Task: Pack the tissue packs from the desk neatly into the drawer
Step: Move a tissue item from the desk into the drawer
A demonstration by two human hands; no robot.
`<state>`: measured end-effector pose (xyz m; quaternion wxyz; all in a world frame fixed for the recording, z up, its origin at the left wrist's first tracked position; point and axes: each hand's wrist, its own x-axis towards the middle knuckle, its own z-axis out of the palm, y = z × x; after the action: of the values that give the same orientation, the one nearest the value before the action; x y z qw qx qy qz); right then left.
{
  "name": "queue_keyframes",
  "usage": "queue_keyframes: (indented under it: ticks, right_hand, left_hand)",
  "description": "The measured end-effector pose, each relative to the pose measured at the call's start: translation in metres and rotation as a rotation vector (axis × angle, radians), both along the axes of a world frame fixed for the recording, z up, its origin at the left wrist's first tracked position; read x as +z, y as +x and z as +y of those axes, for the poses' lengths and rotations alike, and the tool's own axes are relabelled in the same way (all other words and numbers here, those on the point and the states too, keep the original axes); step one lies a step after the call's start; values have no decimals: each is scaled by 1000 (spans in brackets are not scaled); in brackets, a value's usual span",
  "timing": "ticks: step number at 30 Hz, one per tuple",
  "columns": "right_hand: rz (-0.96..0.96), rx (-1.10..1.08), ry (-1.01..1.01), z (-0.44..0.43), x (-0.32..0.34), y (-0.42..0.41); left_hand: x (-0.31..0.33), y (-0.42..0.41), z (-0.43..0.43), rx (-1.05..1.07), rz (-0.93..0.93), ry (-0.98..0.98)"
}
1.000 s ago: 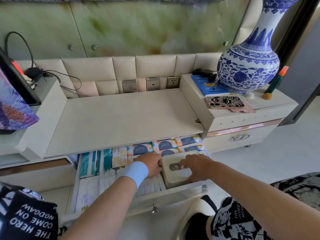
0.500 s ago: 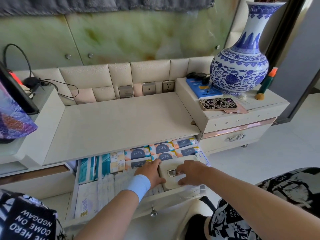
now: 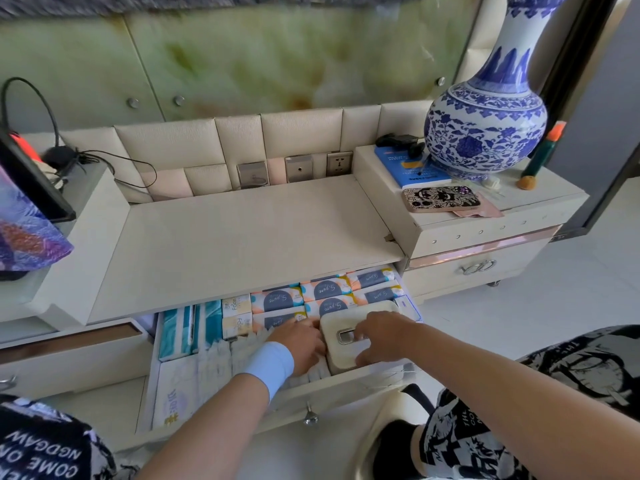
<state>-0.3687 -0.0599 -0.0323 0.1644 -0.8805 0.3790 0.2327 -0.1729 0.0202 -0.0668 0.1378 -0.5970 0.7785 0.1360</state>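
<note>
The open drawer under the desk top is packed with tissue packs. Orange-and-navy packs fill its back right, small cream packs stand beside them, teal packs lie at the left, and white packs cover the front. A cream tissue box with a metal slot sits at the drawer's front right. My left hand presses against the box's left side, fingers tucked down beside it. My right hand rests on the box's top and right edge.
A tall blue-and-white vase, a blue book and a patterned phone case stand on the raised right cabinet. Wall sockets line the back panel. Cables and a screen sit at the left. My knees flank the drawer.
Both hands have stayed on the cream tissue box, which has settled slightly deeper into the drawer's front right corner. The view has shifted a little.
</note>
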Motion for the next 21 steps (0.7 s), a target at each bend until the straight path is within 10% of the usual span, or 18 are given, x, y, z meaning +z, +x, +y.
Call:
queue_keyframes:
  ticks: [10,21]
  right_hand:
    - [53,63,33,6,3,9]
    - [33,24,48,3,-12,9]
  left_hand:
    - [-7,-15,-9,22,-214,16]
    - [8,1,-23,134,-16,86]
